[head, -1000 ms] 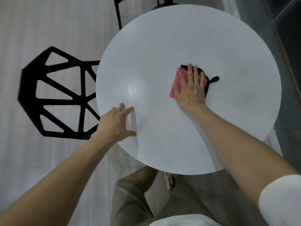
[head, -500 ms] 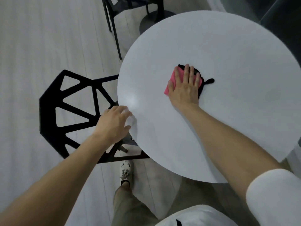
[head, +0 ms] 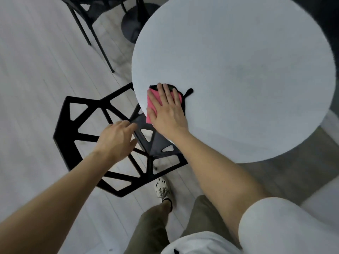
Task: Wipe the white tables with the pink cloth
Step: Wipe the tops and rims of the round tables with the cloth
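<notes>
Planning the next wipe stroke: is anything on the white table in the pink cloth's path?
Nothing visible. The right hand presses the pink cloth flat near the left edge of the white table; no object shows on the tabletop beyond it. The black chair stands beside that edge.

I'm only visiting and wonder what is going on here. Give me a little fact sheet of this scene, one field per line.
Activity: wiping a round white table
Tool: pink cloth with a dark border
Wiping hand: right hand, flat on the cloth, fingers straight
Cloth position: at the table's edge, on the side by the black chair
Other hand: left hand, off the table, fingers relaxed, over the chair; contact cannot be told
Background: second black chair, pale plank floor
</notes>
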